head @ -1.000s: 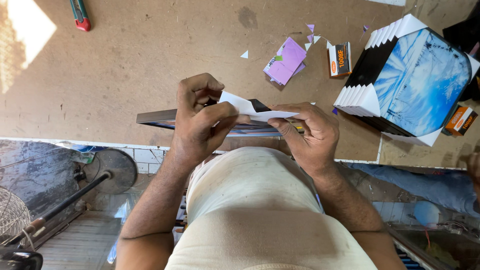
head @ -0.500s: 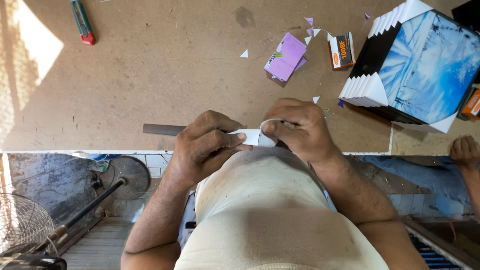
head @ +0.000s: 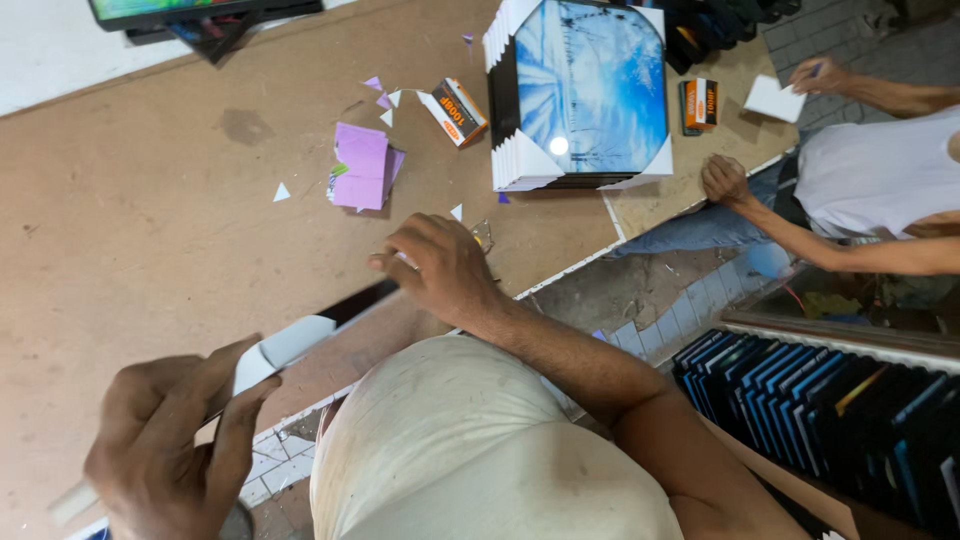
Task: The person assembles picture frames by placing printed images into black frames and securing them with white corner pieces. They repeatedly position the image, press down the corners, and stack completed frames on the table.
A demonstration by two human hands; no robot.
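My left hand point(head: 175, 440) pinches the white cardboard corner point(head: 285, 347) capping a thin dark frame point(head: 360, 300); at two o'clock, my right hand point(head: 440, 270) grips its other end.

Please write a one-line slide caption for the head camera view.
Left hand and right hand hold a dark frame with a white corner piece.

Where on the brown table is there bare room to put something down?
The widest free patch of the table lies left of the purple papers, above the left hand. It is crowded from those papers to the stack of frames, with paper scraps, small boxes and the right hand.
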